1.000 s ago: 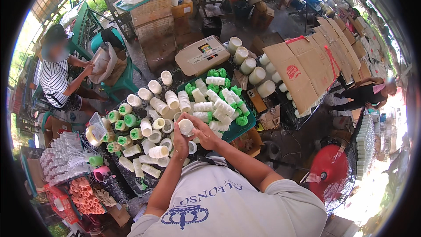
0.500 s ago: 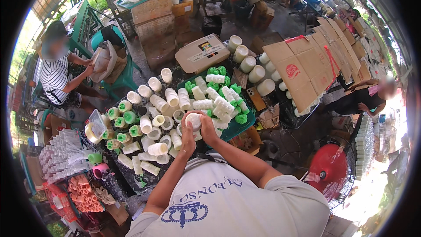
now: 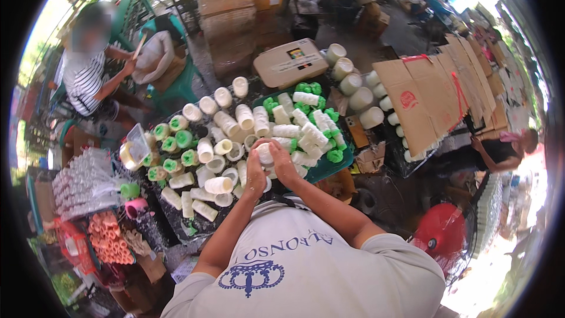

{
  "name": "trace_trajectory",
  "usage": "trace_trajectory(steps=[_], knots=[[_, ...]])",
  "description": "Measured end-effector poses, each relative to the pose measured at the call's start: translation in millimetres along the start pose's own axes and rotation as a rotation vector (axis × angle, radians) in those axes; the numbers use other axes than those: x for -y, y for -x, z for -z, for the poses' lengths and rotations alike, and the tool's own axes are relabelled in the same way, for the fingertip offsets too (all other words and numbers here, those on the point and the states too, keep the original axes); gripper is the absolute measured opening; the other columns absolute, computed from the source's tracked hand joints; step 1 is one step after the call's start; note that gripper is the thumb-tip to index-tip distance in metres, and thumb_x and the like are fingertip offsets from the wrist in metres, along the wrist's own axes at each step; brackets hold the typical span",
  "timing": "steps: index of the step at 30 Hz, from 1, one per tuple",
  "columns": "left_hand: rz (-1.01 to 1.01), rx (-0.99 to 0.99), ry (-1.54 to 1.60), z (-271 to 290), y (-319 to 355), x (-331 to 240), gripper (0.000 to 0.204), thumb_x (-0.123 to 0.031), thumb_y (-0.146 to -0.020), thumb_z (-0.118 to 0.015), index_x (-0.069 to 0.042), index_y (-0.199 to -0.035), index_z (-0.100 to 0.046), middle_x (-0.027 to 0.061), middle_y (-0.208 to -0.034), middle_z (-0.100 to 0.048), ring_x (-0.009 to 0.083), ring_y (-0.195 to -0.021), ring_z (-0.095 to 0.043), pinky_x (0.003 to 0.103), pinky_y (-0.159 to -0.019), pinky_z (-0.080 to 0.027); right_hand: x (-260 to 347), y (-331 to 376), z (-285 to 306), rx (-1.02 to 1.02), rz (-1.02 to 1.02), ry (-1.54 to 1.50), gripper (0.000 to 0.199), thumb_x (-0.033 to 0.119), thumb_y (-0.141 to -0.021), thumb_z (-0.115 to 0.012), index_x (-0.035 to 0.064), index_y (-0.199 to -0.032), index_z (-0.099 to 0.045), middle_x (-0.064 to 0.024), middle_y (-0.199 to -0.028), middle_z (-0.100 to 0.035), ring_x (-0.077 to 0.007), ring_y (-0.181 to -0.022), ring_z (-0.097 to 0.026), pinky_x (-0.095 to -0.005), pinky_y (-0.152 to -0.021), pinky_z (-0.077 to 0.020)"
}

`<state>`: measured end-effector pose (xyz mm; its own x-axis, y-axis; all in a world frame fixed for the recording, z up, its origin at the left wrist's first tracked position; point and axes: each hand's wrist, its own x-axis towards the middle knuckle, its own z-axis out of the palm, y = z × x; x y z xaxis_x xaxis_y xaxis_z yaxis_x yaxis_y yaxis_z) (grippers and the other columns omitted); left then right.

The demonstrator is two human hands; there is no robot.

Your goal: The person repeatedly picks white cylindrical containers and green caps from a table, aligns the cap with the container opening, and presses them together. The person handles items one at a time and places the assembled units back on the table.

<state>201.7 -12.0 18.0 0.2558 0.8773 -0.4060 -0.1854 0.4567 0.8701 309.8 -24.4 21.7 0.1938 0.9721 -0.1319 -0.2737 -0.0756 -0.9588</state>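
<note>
My left hand [image 3: 255,175] and my right hand [image 3: 284,166] are cupped around a whitish, round-ended piece [image 3: 265,153], fingers wrapped on both sides of it. Its lower part is hidden by my palms, so I cannot tell its exact kind. Right in front of my hands, a dark table [image 3: 176,224] bears many cream hollow cylinders [image 3: 244,116], some standing and some lying. Several at the left have green inside [image 3: 183,138]. Beside my right hand, a green tray [image 3: 329,166] holds white ridged cylinders [image 3: 315,135] and crumpled bright green pieces [image 3: 334,156].
A tan lidded case [image 3: 291,65] lies beyond the tray. Cardboard sheets [image 3: 412,103] cover more cream cylinders at the right. A red fan [image 3: 438,235] stands at lower right. One person [image 3: 88,76] works at a sack [image 3: 156,59] at left; another [image 3: 500,153] is at far right.
The whole view has shifted, so the table and tray sit farther right. Both my hands still clasp the whitish piece, now tipped somewhat differently. The person at left has moved their hands near the sack.
</note>
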Motion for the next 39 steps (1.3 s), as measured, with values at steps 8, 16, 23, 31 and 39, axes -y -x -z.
trace_trajectory(steps=[8,16,23,31,39], knots=[[0.026,-0.119,0.074,32,-8,14,0.048,-0.046,-0.109,-0.033,-0.014,-0.135,-0.058,0.0037,-0.119,-0.067,0.0149,-0.104,-0.066,0.034,-0.077,-0.059,-4,-1,-9,0.094,-0.113,-0.006,0.042,0.027,-0.113,-0.037,-0.0008,-0.131,-0.063,-0.0096,-0.125,-0.066,-0.0151,-0.113,-0.060,-0.0291,-0.101,-0.0464],[-0.015,-0.219,0.162,37,-14,21,0.043,-0.043,-0.108,-0.040,-0.009,-0.119,-0.064,0.0063,-0.110,-0.070,0.0188,-0.097,-0.070,0.037,-0.074,-0.061,-42,1,-3,-0.150,0.129,0.397,0.043,0.031,-0.111,-0.045,-0.0038,-0.120,-0.068,-0.0126,-0.111,-0.072,-0.0179,-0.097,-0.065,-0.0323,-0.089,-0.0512],[0.061,-0.384,0.119,50,-19,42,0.045,-0.035,-0.110,-0.039,0.003,-0.115,-0.062,0.0131,-0.106,-0.070,0.0223,-0.090,-0.069,0.037,-0.074,-0.058,-48,19,-4,-0.228,-0.566,-0.039,0.050,0.047,-0.107,-0.048,0.0025,-0.118,-0.069,-0.0107,-0.097,-0.070,-0.0228,-0.088,-0.069,-0.0439,-0.066,-0.0595],[0.355,-0.394,0.148,42,-15,37,0.045,-0.044,-0.109,-0.038,-0.008,-0.124,-0.061,0.0065,-0.113,-0.069,0.0232,-0.099,-0.067,0.043,-0.075,-0.057,-94,23,14,-0.304,-0.396,0.152,0.045,0.041,-0.106,-0.051,0.0021,-0.104,-0.074,-0.0126,-0.084,-0.072,-0.0235,-0.070,-0.071,-0.0384,-0.056,-0.0599],[0.181,-0.157,0.293,39,-17,42,0.042,-0.043,-0.109,-0.038,-0.011,-0.132,-0.052,0.0064,-0.129,-0.062,0.0246,-0.117,-0.063,0.047,-0.085,-0.059,-128,11,18,-0.320,-0.118,0.278,0.035,0.035,-0.107,-0.050,0.0065,-0.112,-0.070,-0.0030,-0.088,-0.071,-0.0132,-0.071,-0.064,-0.0322,-0.065,-0.0530]])
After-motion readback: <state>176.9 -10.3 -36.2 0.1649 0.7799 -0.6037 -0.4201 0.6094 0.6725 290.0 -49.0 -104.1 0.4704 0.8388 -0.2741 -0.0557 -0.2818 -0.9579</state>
